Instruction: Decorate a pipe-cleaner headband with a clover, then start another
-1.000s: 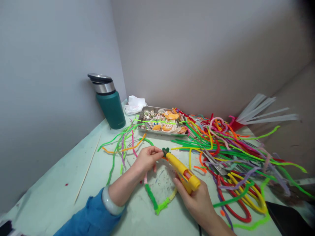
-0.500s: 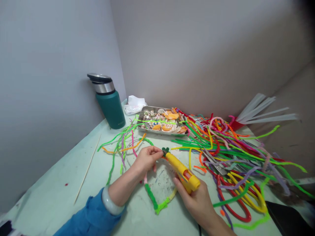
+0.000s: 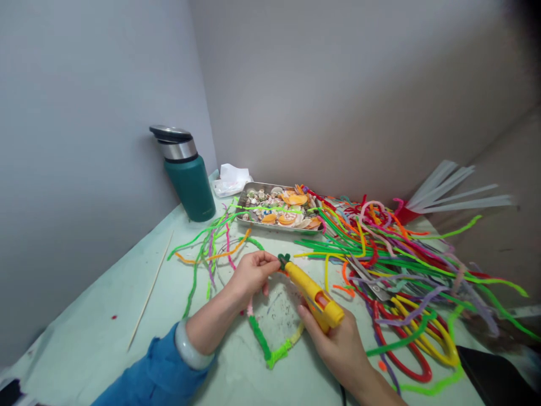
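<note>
My right hand [image 3: 338, 344] grips a yellow glue gun [image 3: 311, 293] whose nozzle points up-left at a small dark green pipe-cleaner piece [image 3: 284, 260]. My left hand [image 3: 252, 273], fingers pinched together, holds that green piece and the orange bit beside it at the nozzle tip. Below the hands lies a bent loop of green, lime and pink pipe cleaners [image 3: 270, 345] on the pale green table [image 3: 105, 321].
A teal flask [image 3: 187, 175] stands at the back left by the wall. Behind the hands sits a metal tray of shells [image 3: 279, 210], with a white tissue [image 3: 231, 179] beside it. A large heap of coloured pipe cleaners [image 3: 393, 254] and scissors [image 3: 367, 277] fills the right. A thin wooden stick [image 3: 150, 290] lies on the left.
</note>
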`<action>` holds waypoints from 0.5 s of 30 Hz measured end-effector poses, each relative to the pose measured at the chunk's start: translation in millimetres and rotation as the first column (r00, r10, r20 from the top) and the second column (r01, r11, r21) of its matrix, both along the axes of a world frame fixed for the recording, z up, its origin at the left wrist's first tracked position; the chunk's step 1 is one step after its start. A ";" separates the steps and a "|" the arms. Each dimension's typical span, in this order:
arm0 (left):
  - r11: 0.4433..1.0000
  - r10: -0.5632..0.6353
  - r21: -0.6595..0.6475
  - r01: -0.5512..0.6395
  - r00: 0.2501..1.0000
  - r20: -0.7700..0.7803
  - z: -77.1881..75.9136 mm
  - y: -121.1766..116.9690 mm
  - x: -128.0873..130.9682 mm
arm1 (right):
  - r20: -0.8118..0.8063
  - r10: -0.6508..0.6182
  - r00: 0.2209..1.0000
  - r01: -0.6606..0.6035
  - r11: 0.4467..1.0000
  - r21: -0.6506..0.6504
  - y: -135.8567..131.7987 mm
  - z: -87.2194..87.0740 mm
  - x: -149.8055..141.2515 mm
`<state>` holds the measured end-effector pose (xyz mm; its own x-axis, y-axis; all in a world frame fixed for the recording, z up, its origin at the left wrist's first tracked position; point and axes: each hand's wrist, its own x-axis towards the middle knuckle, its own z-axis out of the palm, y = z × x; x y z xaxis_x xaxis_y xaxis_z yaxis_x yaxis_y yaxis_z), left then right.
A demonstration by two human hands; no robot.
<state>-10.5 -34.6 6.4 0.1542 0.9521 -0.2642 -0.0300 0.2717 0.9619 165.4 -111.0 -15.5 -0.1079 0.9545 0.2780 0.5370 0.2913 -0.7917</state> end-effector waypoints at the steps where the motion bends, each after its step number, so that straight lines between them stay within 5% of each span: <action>1: 1.000 -0.001 0.002 0.001 1.000 0.002 0.1 0.0 0.1 | 0.000 0.000 1.000 0.000 1.000 0.001 0.0 -0.1 0.0; 15: 1.000 0.016 -0.011 -0.016 1.000 0.001 3.4 0.0 0.4 | 0.010 -0.026 1.000 0.026 0.999 0.046 0.1 3.8 -1.7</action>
<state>-10.1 -34.6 9.9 0.1393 0.9514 -0.2748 -0.0352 0.2821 0.9587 163.7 -110.9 -11.8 -0.0864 0.9434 0.3201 0.5534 0.3126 -0.7720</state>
